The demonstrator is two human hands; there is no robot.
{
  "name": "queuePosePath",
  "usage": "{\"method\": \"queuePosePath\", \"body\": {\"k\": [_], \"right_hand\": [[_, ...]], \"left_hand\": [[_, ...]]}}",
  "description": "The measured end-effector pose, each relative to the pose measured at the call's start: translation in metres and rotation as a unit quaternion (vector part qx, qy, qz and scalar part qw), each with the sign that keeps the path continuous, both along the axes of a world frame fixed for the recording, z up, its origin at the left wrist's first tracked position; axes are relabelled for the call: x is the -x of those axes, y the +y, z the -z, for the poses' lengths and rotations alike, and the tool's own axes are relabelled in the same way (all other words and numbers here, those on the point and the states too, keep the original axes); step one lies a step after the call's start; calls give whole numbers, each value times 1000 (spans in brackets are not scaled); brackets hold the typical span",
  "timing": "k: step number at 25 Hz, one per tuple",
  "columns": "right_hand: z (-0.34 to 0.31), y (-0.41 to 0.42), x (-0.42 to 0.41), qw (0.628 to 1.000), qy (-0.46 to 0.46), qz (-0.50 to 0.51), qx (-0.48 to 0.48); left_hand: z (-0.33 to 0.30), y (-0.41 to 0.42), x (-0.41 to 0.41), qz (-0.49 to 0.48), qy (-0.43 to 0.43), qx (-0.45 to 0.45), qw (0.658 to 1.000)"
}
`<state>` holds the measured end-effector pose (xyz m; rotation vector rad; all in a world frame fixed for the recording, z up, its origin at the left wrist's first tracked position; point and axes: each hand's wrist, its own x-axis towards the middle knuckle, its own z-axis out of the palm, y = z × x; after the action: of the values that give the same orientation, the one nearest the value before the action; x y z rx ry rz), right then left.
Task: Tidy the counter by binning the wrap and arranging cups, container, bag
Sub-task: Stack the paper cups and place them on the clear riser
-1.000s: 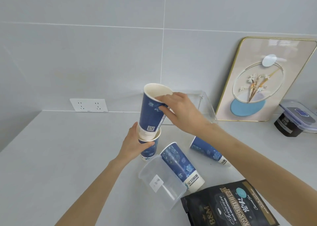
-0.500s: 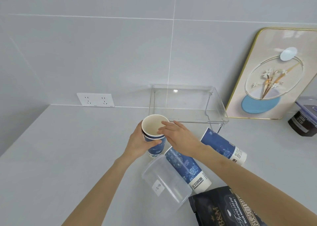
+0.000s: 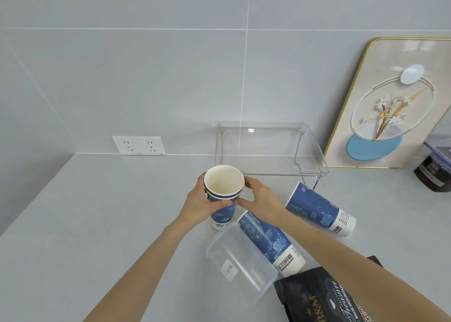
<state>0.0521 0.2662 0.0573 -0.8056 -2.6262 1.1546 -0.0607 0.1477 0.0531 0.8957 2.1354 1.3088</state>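
Two blue paper cups stand nested upright as a stack on the grey counter. My left hand wraps the stack's left side, and my right hand grips its right side near the rims. Two more blue cups lie on their sides: one just under my right forearm, the other further right. A clear plastic container lies tipped over in front of the stack. A black coffee bag lies at the bottom right, partly hidden by my right arm.
A clear acrylic shelf stands behind the cups against the wall. A gold-framed picture leans on the wall at right, with a dark lidded jar beside it. A white socket is on the wall at left.
My right hand pushed the upper cup down into the one my left hand held, so the two are now nested. My right hand shifted from the rim's top to the stack's side.
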Motion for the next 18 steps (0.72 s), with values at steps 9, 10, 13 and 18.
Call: {"method": "queuePosePath", "body": {"k": [9,10,13,18], "right_hand": [[-59,7,8,986,150,44,59],[-67,11,10,984,164,49,56],[-90,27,20,978,192,67,45],[-122,64,47,974,219,62,11]], "left_hand": [[-73,10,21,40,48,-37,997],[-83,15,24,41,52,-39,997],[-111,31,35,35,53,-47,997],[-143,65,62,51,67,-82,993]]}}
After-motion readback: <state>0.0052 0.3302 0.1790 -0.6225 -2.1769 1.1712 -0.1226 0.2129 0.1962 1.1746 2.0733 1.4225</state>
